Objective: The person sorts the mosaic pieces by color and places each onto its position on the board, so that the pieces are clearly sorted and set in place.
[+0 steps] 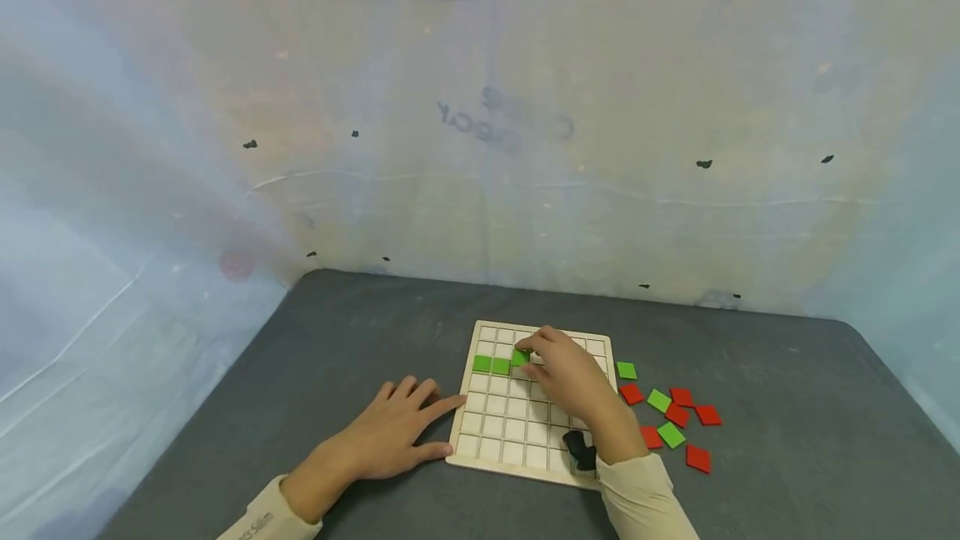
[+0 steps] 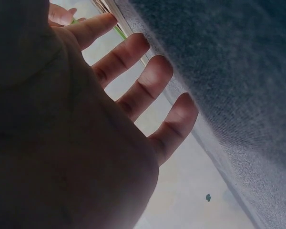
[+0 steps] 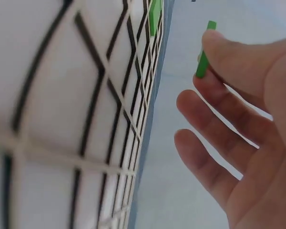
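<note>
Right hand (image 1: 564, 373) pinched a green tile (image 1: 521, 357) by its edges above the grid board (image 1: 603, 346) (thin, stiff, probably light and slippery), left hand (image 1: 395, 432) flat beside the board

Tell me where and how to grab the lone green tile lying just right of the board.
Pinch the green tile by two opposite edges, coming straight down from above. It lies flat and thin on the table, apart from the board and the red tile, so its edges are probably free.
</note>
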The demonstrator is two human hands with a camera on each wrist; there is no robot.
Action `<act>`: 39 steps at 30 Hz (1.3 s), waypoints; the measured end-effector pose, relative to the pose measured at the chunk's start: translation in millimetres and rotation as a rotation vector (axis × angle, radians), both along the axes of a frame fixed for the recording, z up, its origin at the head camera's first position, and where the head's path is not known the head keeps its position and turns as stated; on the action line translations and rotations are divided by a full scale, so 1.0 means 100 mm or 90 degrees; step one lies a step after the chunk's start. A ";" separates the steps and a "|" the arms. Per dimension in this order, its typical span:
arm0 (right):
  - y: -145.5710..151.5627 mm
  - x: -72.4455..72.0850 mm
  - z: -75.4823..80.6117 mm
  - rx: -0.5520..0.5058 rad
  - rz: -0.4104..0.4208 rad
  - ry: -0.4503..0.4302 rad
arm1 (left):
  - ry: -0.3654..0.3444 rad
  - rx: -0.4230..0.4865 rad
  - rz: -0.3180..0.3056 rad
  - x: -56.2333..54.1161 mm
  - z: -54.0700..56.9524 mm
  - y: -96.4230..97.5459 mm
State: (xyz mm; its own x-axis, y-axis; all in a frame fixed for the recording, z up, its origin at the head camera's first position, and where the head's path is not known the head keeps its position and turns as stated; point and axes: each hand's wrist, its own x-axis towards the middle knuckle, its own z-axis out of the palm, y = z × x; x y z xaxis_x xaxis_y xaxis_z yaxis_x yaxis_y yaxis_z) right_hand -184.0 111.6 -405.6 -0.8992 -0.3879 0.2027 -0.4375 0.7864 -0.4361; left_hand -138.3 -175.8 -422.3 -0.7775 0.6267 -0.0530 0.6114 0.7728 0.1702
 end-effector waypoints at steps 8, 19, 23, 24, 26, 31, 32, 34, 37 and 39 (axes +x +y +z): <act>0.00 -0.04 -0.08 0.020 -0.001 -0.004 | -0.001 0.004 0.000 0.00 0.00 0.00; -0.05 -0.11 -0.12 0.048 -0.006 -0.038 | 0.048 0.010 -0.019 -0.03 -0.10 -0.03; -0.06 -0.09 -0.11 0.059 -0.012 -0.037 | 0.043 0.001 -0.013 -0.05 -0.13 -0.04; -0.06 -0.09 -0.11 0.061 -0.012 -0.037 | 0.043 -0.001 -0.011 -0.05 -0.14 -0.05; -0.06 -0.09 -0.11 0.064 -0.009 -0.037 | 0.044 -0.002 -0.011 -0.05 -0.14 -0.05; -0.06 -0.10 -0.12 0.063 -0.003 -0.040 | 0.038 0.008 -0.011 -0.02 -0.08 -0.03; -0.06 -0.10 -0.12 0.063 -0.001 -0.038 | 0.034 0.010 -0.011 -0.01 -0.06 -0.02; -0.05 -0.09 -0.13 0.062 0.002 -0.039 | 0.022 0.012 -0.008 0.00 -0.03 -0.01; -0.05 -0.09 -0.13 0.059 0.007 -0.038 | 0.025 0.007 -0.008 0.00 -0.03 -0.01; -0.05 -0.09 -0.13 0.057 0.006 -0.041 | 0.033 0.003 -0.009 -0.01 -0.05 -0.02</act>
